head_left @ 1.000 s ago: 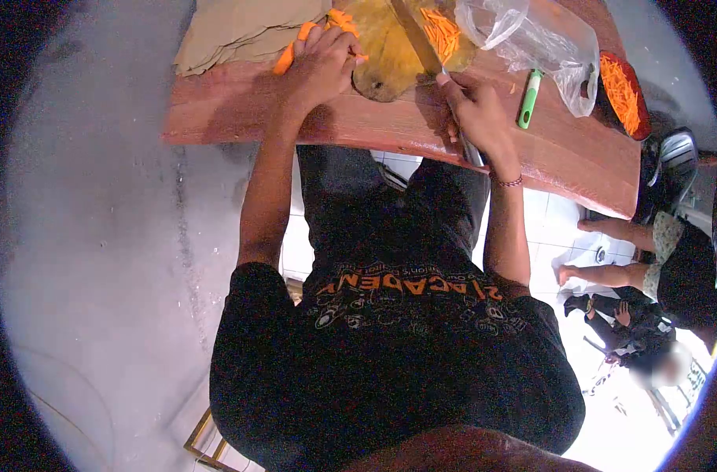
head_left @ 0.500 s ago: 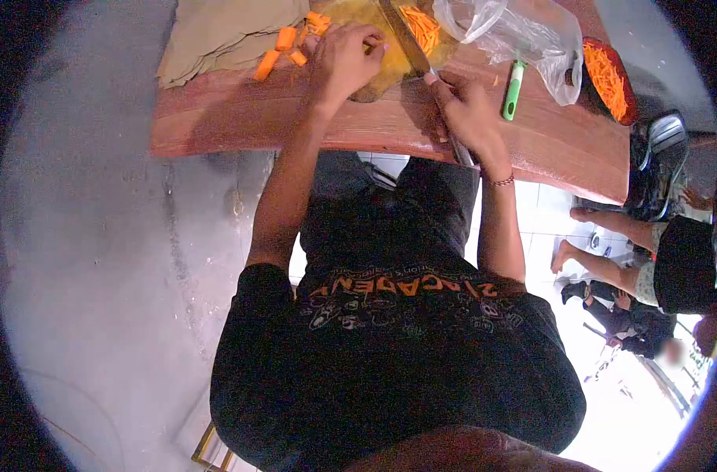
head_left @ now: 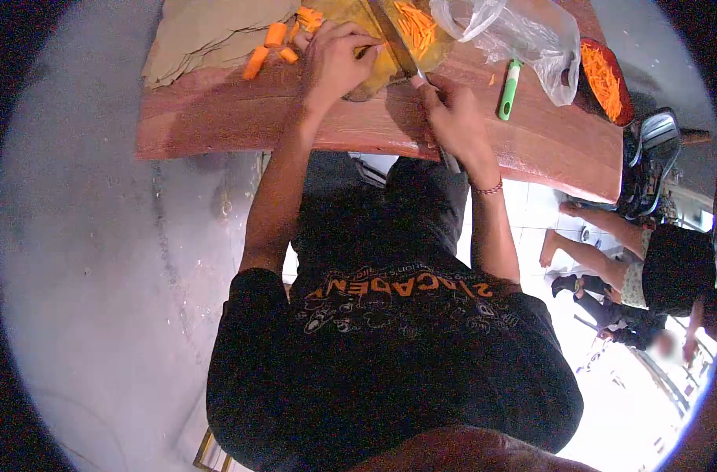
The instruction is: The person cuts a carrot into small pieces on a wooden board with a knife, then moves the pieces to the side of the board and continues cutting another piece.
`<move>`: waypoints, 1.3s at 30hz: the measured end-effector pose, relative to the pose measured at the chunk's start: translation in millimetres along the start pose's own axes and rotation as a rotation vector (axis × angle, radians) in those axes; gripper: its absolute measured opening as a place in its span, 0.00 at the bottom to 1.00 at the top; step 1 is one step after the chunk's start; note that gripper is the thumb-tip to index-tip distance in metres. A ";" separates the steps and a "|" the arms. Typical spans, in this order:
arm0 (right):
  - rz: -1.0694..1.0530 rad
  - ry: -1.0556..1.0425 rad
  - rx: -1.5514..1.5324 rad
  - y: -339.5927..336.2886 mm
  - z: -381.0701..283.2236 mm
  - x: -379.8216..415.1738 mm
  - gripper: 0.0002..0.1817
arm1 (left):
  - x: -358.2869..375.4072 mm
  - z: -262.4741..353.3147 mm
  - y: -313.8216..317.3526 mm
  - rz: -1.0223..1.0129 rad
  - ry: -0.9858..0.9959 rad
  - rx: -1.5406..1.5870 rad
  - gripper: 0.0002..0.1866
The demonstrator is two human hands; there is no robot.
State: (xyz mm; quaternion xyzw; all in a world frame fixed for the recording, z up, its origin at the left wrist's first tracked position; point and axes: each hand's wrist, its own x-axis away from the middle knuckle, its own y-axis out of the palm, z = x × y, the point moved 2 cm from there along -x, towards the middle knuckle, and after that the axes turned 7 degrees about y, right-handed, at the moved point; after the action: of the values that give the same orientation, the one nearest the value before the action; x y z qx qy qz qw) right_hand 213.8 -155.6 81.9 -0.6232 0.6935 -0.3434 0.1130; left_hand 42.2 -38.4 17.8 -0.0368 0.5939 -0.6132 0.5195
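A yellowish cutting board [head_left: 364, 88] lies at the table's near side. On it my left hand [head_left: 339, 63] is closed, fingers curled and thumb close to the blade. The fingertips press on a piece of carrot, mostly hidden beneath them. My right hand [head_left: 459, 118] grips the handle of a long knife [head_left: 395, 38], whose blade slants across the board just right of my left fingertips. Thin carrot strips [head_left: 415, 27] lie right of the blade. Left of my left hand sit several thick carrot chunks [head_left: 255, 63], with smaller pieces [head_left: 308, 17] behind it.
Brown cardboard [head_left: 209, 35] covers the table's left part. A green-handled peeler [head_left: 509, 93] lies right of my right hand, beside a clear plastic bag [head_left: 547, 47]. At the right edge stands a dark red container [head_left: 627, 110] of carrot strips. Other people are on the right.
The whole view has shifted slightly left. My left fingertips have come a little closer to the knife blade. Both hands keep their holds.
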 end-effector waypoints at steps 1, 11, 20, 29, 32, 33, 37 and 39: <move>0.010 -0.020 -0.014 1.2 1.8 -0.3 0.23 | 0.1 -0.7 1.5 0.038 0.002 0.026 0.09; 0.057 -0.053 0.126 1.8 -7.7 -9.3 0.21 | 1.6 -0.1 2.8 0.102 0.025 0.036 0.07; 0.111 -0.079 0.055 2.0 -6.2 -23.9 0.23 | 6.9 10.3 -14.7 0.080 0.102 0.016 0.08; 0.064 -0.090 0.033 2.9 1.0 -20.9 0.23 | 9.3 7.4 -10.4 0.066 0.071 0.023 0.08; 0.030 -0.033 0.067 -1.7 -10.7 -14.9 0.23 | 9.6 4.0 -6.7 0.058 0.059 0.058 0.08; 0.029 -0.034 0.068 -0.6 -9.7 -13.6 0.23 | 9.7 4.6 -7.1 0.058 0.057 0.058 0.08; 0.091 -0.113 0.040 1.8 -5.6 -13.2 0.23 | 8.5 9.9 -13.5 0.032 0.075 0.046 0.07; 0.074 -0.106 0.027 4.5 -3.7 -14.3 0.23 | 8.6 11.1 -14.5 0.033 0.081 0.041 0.07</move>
State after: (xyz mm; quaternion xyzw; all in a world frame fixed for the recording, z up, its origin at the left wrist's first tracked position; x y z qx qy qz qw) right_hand 211.0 -140.9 77.9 -0.6129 0.7044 -0.3148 0.1703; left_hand 37.0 -55.5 27.3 0.0088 0.6022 -0.6177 0.5057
